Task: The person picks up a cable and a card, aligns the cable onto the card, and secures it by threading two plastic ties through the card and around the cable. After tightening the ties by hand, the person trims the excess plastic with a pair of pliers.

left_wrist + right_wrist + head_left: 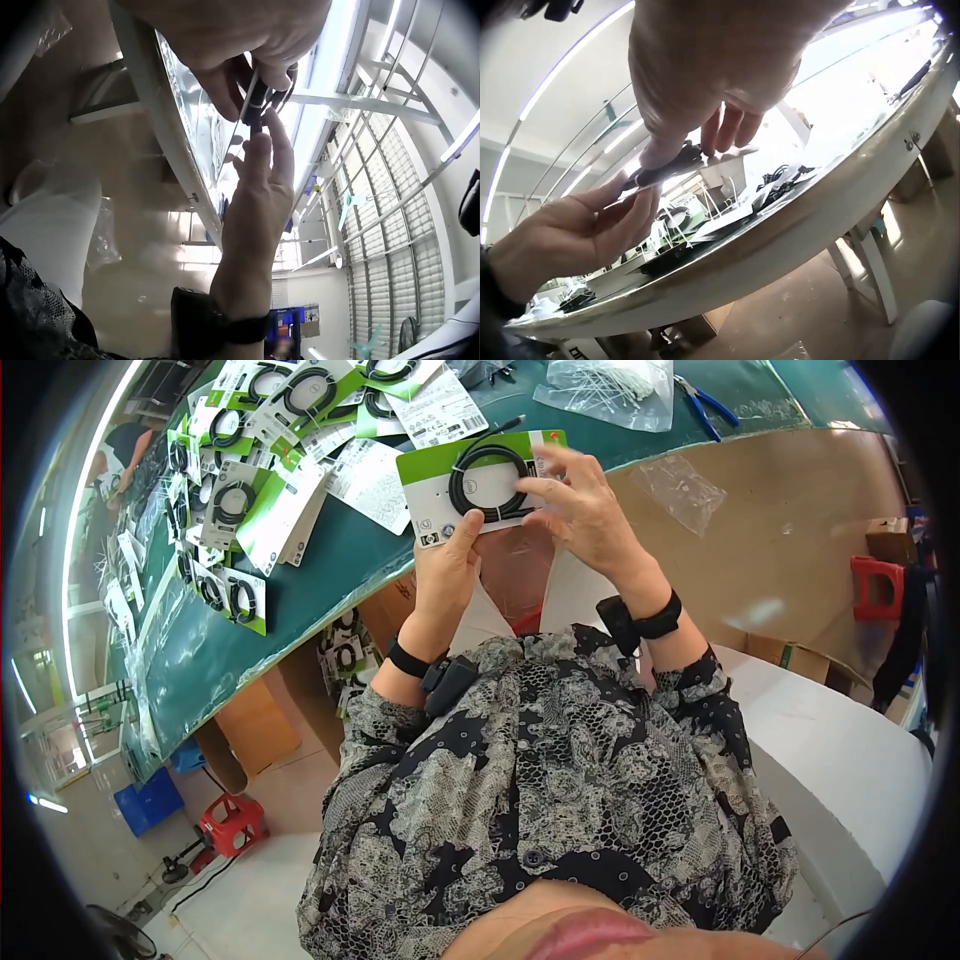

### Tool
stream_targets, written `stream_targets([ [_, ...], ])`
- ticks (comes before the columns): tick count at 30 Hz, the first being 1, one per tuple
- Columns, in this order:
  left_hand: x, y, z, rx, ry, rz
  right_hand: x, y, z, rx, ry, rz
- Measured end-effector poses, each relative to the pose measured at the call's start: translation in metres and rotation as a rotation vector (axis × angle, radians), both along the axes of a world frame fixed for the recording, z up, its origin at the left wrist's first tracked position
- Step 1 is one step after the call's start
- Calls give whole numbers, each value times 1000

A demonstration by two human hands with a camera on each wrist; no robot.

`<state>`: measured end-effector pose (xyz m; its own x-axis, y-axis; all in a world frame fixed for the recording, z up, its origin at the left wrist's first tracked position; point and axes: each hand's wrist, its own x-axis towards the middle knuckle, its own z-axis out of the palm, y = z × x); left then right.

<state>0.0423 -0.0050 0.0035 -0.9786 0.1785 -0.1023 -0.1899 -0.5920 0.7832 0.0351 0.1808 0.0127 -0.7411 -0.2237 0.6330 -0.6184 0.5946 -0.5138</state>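
Note:
My left hand [447,568] grips the lower left of a green-and-white packaging card [425,500], its thumb on the front and its other fingers behind. A coiled black cable [458,485] is fastened to that card, and the cable's plug end reaches past the top edge. Over the card's right side is my right hand [595,515], its fingers spread and slightly blurred, fingertips right at the coil. In the right wrist view, the right thumb [662,150] lies at the cable. Edge-on in the left wrist view, the card is partly hidden by both hands.
Many carded cables [235,500] lie heaped on the green table [320,585] to the left. A bag of white zip ties [610,390] and blue-handled pliers [705,405] are at the back. Red stools [232,822] and cardboard boxes [800,660] stand around on the floor.

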Motion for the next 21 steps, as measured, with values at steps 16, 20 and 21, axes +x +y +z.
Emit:
stream_targets([
  [16, -1, 9, 2, 66, -52, 149, 17, -45, 5, 74, 95, -202],
  [20, -6, 1, 1, 25, -59, 111, 12, -36, 11, 100, 135, -217],
  [21, -10, -1, 1, 13, -65, 86, 8, -34, 14, 100, 163, -224],
])
